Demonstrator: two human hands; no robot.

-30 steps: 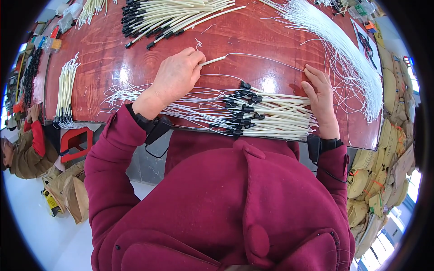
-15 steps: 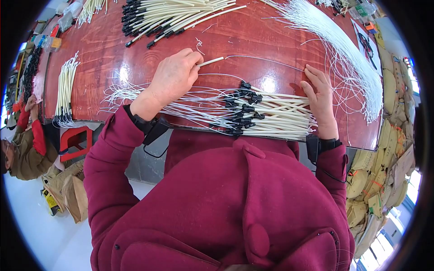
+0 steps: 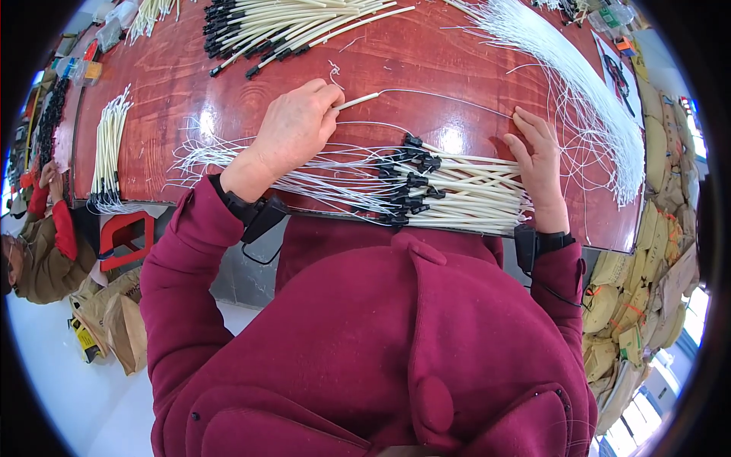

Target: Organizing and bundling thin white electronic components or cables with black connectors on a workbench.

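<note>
Head view. The left hand (image 3: 293,129) lies knuckles-up on the red-brown tabletop (image 3: 198,84), its grip closed with thumb and forefinger pinched on the end of a single cream sleeve (image 3: 358,100). From that sleeve a thin grey wire (image 3: 449,96) arcs rightward across the tabletop to the fingertips of the right hand (image 3: 537,164). The right hand rests flat, fingers spread and slightly curled, its grip open; the fingertips touch the wire's end, and whether they pinch it cannot be told. Between the hands, near the tabletop's front edge, lies a bundle (image 3: 449,190) of cream sleeves with black connectors (image 3: 411,179) and fine white leads fanning out to the left. A second heap of sleeves (image 3: 297,23) lies at the far edge; a sheaf of white wires (image 3: 586,91) curves along the right side. A smaller bunch (image 3: 110,145) lies far left. Another person's sleeve (image 3: 53,228) shows at the left rim.
</note>
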